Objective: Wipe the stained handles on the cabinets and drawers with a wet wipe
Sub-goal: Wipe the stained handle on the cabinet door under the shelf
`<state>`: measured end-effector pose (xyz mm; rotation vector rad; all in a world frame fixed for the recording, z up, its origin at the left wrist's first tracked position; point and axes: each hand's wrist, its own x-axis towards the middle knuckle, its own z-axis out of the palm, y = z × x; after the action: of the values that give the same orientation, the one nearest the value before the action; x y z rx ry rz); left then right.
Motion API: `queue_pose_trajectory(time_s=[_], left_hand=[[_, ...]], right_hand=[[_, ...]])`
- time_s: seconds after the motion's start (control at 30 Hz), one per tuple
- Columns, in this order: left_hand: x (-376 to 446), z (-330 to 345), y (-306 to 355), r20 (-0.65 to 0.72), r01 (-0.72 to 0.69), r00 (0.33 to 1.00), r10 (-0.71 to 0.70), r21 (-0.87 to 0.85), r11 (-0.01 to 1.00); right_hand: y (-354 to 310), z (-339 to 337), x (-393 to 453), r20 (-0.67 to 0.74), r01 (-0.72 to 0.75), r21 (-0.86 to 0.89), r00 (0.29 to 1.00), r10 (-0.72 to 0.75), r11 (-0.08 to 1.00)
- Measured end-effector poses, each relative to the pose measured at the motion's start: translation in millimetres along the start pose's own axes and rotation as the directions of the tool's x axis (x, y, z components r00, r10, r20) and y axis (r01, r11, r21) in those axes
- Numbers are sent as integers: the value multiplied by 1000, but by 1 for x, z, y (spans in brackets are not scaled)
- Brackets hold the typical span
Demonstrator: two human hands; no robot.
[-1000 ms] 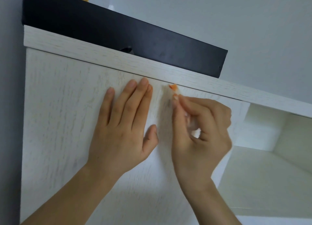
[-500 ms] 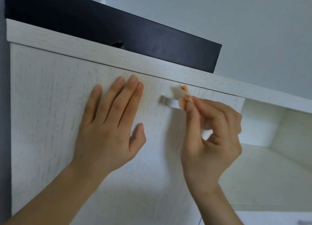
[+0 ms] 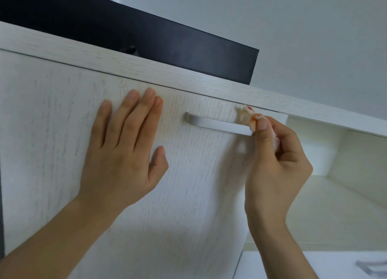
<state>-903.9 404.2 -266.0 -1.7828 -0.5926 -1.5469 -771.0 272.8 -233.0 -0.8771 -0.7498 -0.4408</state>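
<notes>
A white bar handle (image 3: 217, 125) runs across the upper part of a white wood-grain cabinet door (image 3: 52, 132). My right hand (image 3: 276, 165) pinches a crumpled wet wipe (image 3: 247, 117) with orange-red stains against the handle's right end. My left hand (image 3: 123, 151) lies flat on the door to the left of the handle, fingers straight and pointing up.
A long black box (image 3: 167, 44) sits on the cabinet top (image 3: 188, 82). An open white shelf compartment (image 3: 345, 174) lies to the right of the door. Another handle (image 3: 370, 267) shows at the bottom right corner, on a lower white front.
My right hand has slid the wipe rightward along the handle, uncovering most of the bar. The left hand stays flat on the door.
</notes>
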Motion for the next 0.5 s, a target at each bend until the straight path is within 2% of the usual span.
queue_pose_trajectory(time_s=[0.1,0.2,0.27,0.37,0.5], left_hand=[[-1,0,1,3,-1,1000,1,19,1000],[-1,-1,1,8,-6,1000,5,45,999],[-2,0,2,8,-5,1000,5,60,998],[-3,-1,4,30,3,1000,-5,66,998],[-2,-9,6,122,44,991,-49,49,998]], right_hand=[[-3,-1,-3,17,8,-24,1000,-7,1000],[-4,-1,-5,32,93,-84,995,-91,992],[-4,-4,-5,84,245,-173,969,-234,954],[-7,-10,3,239,475,-282,876,-418,833],[-29,1,35,329,476,-255,861,-387,842]])
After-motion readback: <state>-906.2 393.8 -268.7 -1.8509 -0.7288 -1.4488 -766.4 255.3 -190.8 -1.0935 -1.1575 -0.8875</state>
